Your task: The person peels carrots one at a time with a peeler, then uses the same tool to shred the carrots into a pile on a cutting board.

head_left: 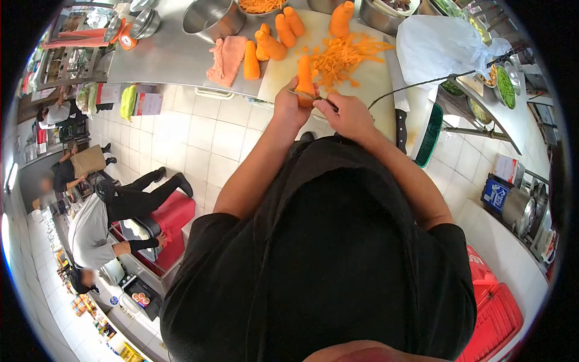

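Observation:
My left hand [287, 104] is closed around the lower end of a carrot [304, 73], held with its narrower end pointing away from me. My right hand [351, 116] grips a peeler [309, 95], whose head lies across the carrot close to my left fingers. Just beyond both hands, a heap of orange carrot peelings [344, 59] covers part of the pale cutting board [278, 77]. Several peeled carrots [271, 45] lie to the left of the heap, and another carrot [341, 21] is behind it.
A knife [401, 127] with a black handle lies right of the board, beside a white plastic bag [431, 51]. On the left are a pink cloth [227, 60] and a steel pot [212, 21]. Co-workers stand at the left, one bending over a red container [175, 220].

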The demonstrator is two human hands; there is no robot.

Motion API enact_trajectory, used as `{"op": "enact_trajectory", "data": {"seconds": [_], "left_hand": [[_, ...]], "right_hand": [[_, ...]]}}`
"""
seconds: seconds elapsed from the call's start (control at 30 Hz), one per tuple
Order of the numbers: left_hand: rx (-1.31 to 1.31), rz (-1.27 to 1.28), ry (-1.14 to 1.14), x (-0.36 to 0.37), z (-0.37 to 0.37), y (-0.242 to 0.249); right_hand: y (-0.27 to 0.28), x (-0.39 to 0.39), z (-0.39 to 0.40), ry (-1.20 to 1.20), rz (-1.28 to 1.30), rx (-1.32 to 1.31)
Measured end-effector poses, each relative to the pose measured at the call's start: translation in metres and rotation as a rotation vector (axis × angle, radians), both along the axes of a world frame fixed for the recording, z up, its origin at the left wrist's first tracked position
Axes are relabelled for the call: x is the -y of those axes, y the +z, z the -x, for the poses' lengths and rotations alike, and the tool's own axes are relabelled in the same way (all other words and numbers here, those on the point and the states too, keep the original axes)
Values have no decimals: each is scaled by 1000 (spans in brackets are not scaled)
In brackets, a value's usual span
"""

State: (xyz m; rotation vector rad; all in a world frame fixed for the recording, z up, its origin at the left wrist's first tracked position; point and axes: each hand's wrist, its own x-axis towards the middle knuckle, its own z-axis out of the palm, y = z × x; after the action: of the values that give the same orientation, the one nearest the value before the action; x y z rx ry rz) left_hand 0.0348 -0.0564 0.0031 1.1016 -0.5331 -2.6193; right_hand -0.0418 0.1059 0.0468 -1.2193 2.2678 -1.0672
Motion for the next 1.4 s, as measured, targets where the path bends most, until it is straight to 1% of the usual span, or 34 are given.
{"op": "enact_trajectory", "data": {"seconds": [0.03,0.13,0.17,0.23,0.33,0.43,0.53,0.63,0.67,0.73,0.87,0.93,1.03,1.13,1.23,1.4], "left_hand": [[12,12,0,0,1,0],[-15,92,-116,2,-4,4],[10,98,-114,3,-2,6],[77,103,-116,-1,-3,10],[57,64,-44,-8,0,20],[40,78,-187,3,-8,16],[40,88,-269,2,-16,14],[-7,78,-272,-7,-22,23],[-22,86,-264,-4,-22,22],[-52,96,-243,2,-21,17],[-4,50,-149,11,-16,9],[-2,27,-95,12,-14,6],[42,23,-21,9,-8,13],[13,11,8,6,-2,11],[-80,24,-39,5,-2,3],[-53,35,8,0,5,3]], "right_hand": [[-6,0,3,-8,7,-27],[-19,1,25,-170,20,29],[-23,1,27,-133,39,67],[-12,0,20,-66,68,159],[-4,6,17,58,-63,70],[-25,15,36,15,-50,90],[-46,23,74,-121,-152,157],[-59,25,91,-202,-169,123],[-64,24,91,-215,-146,158],[-43,18,76,-236,-108,227],[-34,10,46,-214,-25,261],[-19,8,29,-194,-2,285],[-15,9,11,-125,49,231],[0,10,0,-27,-6,96],[14,10,-7,32,-53,-9],[14,9,-9,0,-76,-21]]}}
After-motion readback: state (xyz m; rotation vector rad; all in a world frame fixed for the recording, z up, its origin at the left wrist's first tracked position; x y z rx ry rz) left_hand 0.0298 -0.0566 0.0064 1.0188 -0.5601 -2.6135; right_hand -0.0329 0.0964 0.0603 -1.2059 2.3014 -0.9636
